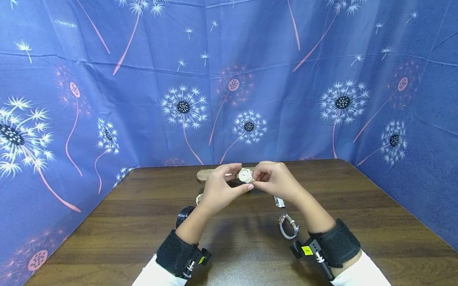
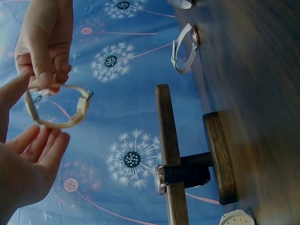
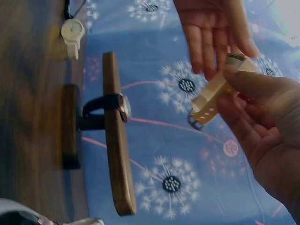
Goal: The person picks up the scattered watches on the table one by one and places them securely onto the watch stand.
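A cream wristwatch (image 1: 245, 175) with a round pale dial is held up over the far part of the table. My left hand (image 1: 221, 190) holds it at the case between thumb and fingers, the thumb below the dial. From the other side, my right hand (image 1: 277, 180) pinches the strap. In the left wrist view the strap forms a loop, with the watch (image 2: 80, 112) between both hands. The right wrist view shows the perforated strap end with its buckle (image 3: 195, 123) sticking out from the right fingers.
Behind the hands stands a wooden T-bar display stand (image 3: 117, 164) carrying a dark-strapped watch (image 3: 124, 108). On the left lie a pale watch (image 1: 199, 198) and a black watch (image 1: 183, 216). A silvery watch (image 1: 279, 201) and a light-strapped watch (image 1: 288, 227) lie on the right.
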Action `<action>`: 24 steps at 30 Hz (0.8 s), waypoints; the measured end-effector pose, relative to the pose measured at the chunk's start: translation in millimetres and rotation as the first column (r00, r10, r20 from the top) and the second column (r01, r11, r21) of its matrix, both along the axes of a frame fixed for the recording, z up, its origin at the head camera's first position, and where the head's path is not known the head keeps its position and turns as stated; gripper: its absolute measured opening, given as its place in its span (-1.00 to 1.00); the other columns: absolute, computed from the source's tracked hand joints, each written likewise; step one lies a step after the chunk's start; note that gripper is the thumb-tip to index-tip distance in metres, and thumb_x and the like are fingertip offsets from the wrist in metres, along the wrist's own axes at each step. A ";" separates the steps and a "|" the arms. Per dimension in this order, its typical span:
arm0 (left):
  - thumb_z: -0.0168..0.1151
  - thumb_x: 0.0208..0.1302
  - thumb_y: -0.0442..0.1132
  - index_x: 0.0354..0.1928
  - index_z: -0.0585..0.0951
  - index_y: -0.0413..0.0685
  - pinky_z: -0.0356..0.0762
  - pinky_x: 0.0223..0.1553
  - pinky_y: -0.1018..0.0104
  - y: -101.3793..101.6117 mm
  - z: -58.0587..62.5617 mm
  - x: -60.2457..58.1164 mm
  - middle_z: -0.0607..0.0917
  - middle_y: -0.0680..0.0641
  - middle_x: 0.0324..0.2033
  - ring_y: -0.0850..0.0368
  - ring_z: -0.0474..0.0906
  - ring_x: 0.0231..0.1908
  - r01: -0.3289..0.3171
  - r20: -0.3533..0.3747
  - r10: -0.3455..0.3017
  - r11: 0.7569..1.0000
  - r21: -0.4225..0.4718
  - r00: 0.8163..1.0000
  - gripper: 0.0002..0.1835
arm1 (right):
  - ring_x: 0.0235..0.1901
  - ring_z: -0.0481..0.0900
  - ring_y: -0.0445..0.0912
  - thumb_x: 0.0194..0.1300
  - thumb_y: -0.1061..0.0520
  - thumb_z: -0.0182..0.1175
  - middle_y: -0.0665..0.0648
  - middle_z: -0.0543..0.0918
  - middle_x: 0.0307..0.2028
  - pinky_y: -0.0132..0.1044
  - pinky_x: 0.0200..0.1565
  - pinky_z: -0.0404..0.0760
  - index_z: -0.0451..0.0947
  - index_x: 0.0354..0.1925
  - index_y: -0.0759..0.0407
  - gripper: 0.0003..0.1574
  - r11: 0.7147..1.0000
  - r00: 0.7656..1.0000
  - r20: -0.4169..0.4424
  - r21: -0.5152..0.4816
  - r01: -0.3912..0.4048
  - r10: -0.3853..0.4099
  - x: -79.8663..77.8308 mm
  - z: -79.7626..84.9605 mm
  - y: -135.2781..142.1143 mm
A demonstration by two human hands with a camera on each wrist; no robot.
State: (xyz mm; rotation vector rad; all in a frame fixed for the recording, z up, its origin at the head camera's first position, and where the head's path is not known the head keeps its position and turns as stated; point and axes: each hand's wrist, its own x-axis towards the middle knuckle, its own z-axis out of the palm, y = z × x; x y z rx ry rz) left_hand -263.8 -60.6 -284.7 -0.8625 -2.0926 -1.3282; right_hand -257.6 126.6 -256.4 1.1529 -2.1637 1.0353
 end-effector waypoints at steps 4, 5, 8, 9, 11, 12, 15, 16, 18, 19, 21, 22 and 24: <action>0.43 -0.17 -0.08 -0.13 0.58 -0.14 0.52 -0.16 0.32 0.5 -0.6 1.1 0.59 -0.03 -0.19 0.21 0.51 -0.19 -0.002 -0.084 0.007 0.998 0.066 0.996 -0.50 | -0.54 0.50 -0.09 -0.14 0.43 0.32 0.13 0.54 -0.54 -0.33 -0.48 0.56 0.47 -0.60 0.25 -0.79 0.998 0.999 -0.043 -0.059 -0.029 0.027 9.8 2.1 -8.8; 0.43 -0.17 -0.08 -0.14 0.59 -0.13 0.52 -0.17 0.35 0.3 -0.3 1.3 0.60 -0.02 -0.20 0.22 0.51 -0.21 -0.013 -0.106 0.019 0.998 0.063 0.994 -0.51 | -0.53 0.50 -0.09 -0.13 0.42 0.32 0.12 0.54 -0.53 -0.32 -0.48 0.56 0.47 -0.59 0.23 -0.78 0.997 0.999 -0.046 -0.066 -0.031 0.028 8.2 0.3 -9.1; 0.41 -0.15 -0.06 -0.14 0.61 -0.08 0.52 -0.22 0.43 -0.3 1.0 2.1 0.61 0.01 -0.22 0.26 0.53 -0.24 -0.056 -0.176 0.061 0.998 0.031 0.982 -0.54 | -0.52 0.50 -0.14 -0.14 0.41 0.33 0.04 0.54 -0.52 -0.34 -0.47 0.57 0.47 -0.59 0.16 -0.75 0.997 0.999 -0.043 -0.079 -0.023 0.019 -2.4 -7.2 -7.9; 0.41 -0.15 -0.05 -0.14 0.61 -0.07 0.51 -0.23 0.44 -0.6 1.5 2.3 0.61 0.02 -0.22 0.27 0.53 -0.24 -0.072 -0.199 0.074 0.997 0.017 0.977 -0.54 | -0.51 0.50 -0.16 -0.14 0.40 0.34 0.02 0.54 -0.51 -0.35 -0.47 0.56 0.47 -0.59 0.14 -0.74 0.997 0.999 -0.039 -0.080 -0.024 0.021 -6.0 -9.5 -7.4; 0.41 -0.15 -0.06 -0.14 0.61 -0.09 0.52 -0.26 0.42 -0.9 2.1 2.7 0.62 0.01 -0.22 0.27 0.53 -0.25 -0.091 -0.246 0.088 0.996 -0.003 0.965 -0.54 | -0.50 0.51 -0.18 -0.13 0.38 0.34 -0.02 0.54 -0.49 -0.37 -0.45 0.56 0.47 -0.58 0.11 -0.74 0.997 0.999 -0.026 -0.076 -0.027 0.025 -12.2 -13.6 -5.9; 0.41 -0.15 -0.07 -0.14 0.62 -0.10 0.52 -0.26 0.40 -1.3 2.1 2.5 0.62 0.00 -0.22 0.26 0.53 -0.24 -0.100 -0.268 0.093 0.995 -0.010 0.959 -0.53 | -0.50 0.51 -0.19 -0.12 0.36 0.34 -0.03 0.54 -0.49 -0.39 -0.45 0.56 0.48 -0.58 0.10 -0.76 0.997 0.999 -0.020 -0.070 -0.027 0.026 -14.5 -15.1 -5.1; 0.42 -0.16 -0.09 -0.15 0.62 -0.16 0.51 -0.24 0.37 -3.4 3.9 1.5 0.63 -0.03 -0.22 0.21 0.52 -0.20 -0.126 -0.333 0.107 0.991 -0.036 0.937 -0.53 | -0.48 0.52 -0.19 -0.08 0.29 0.34 0.01 0.55 -0.47 -0.40 -0.43 0.56 0.51 -0.51 0.15 -0.83 0.998 0.999 0.011 -0.054 -0.038 0.039 -16.0 -15.1 -3.9; 0.42 -0.15 -0.09 -0.14 0.61 -0.16 0.50 -0.22 0.37 -4.4 5.0 0.9 0.63 -0.03 -0.22 0.20 0.52 -0.17 -0.142 -0.352 0.116 0.989 -0.049 0.929 -0.53 | -0.47 0.53 -0.19 -0.08 0.28 0.34 0.02 0.56 -0.46 -0.40 -0.42 0.57 0.52 -0.47 0.17 -0.83 0.998 0.999 0.025 -0.049 -0.035 0.036 -15.8 -14.3 -3.1; 0.41 -0.14 -0.09 -0.13 0.61 -0.15 0.48 -0.19 0.40 -6.9 7.3 -0.4 0.63 -0.03 -0.22 0.18 0.50 -0.13 -0.174 -0.380 0.129 0.981 -0.085 0.916 -0.52 | -0.46 0.54 -0.19 -0.09 0.26 0.36 0.05 0.57 -0.39 -0.41 -0.41 0.57 0.53 -0.34 0.18 -0.74 0.999 0.999 0.044 -0.043 -0.022 0.024 -14.3 -11.6 -1.5; 0.41 -0.14 -0.09 -0.12 0.60 -0.15 0.47 -0.17 0.40 -8.7 8.9 -0.6 0.63 -0.02 -0.21 0.17 0.50 -0.12 -0.185 -0.388 0.131 0.977 -0.106 0.912 -0.52 | -0.43 0.55 -0.18 -0.10 0.25 0.37 0.06 0.57 -0.35 -0.41 -0.39 0.57 0.53 -0.26 0.18 -0.66 0.999 0.998 0.053 -0.039 -0.018 0.020 -13.1 -9.6 -1.0; 0.40 -0.12 -0.09 -0.09 0.59 -0.13 0.46 -0.15 0.42 -12.1 11.2 -1.0 0.62 -0.02 -0.19 0.17 0.49 -0.11 -0.197 -0.393 0.125 0.969 -0.150 0.911 -0.51 | -0.37 0.56 -0.16 -0.13 0.25 0.38 0.06 0.55 -0.23 -0.42 -0.37 0.57 0.50 -0.10 0.15 -0.47 1.000 0.998 0.055 -0.025 -0.004 0.006 -10.2 -5.8 0.1; 0.40 -0.11 -0.10 -0.08 0.59 -0.12 0.46 -0.16 0.43 -13.6 12.1 -0.9 0.62 -0.01 -0.18 0.18 0.48 -0.11 -0.192 -0.389 0.113 0.966 -0.171 0.914 -0.51 | -0.33 0.56 -0.14 -0.14 0.27 0.38 0.07 0.53 -0.17 -0.41 -0.36 0.58 0.47 -0.03 0.15 -0.39 1.000 0.998 0.059 -0.022 -0.006 0.007 -8.3 -4.0 0.3; 0.39 -0.10 -0.12 -0.06 0.58 -0.12 0.47 -0.20 0.46 -15.8 13.3 -0.7 0.60 0.00 -0.17 0.21 0.49 -0.15 -0.163 -0.378 0.077 0.966 -0.203 0.923 -0.51 | -0.24 0.56 -0.05 -0.14 0.32 0.37 0.11 0.49 -0.07 -0.37 -0.33 0.59 0.41 0.07 0.20 -0.28 1.000 0.998 0.061 -0.015 -0.022 0.023 -2.7 0.0 -0.4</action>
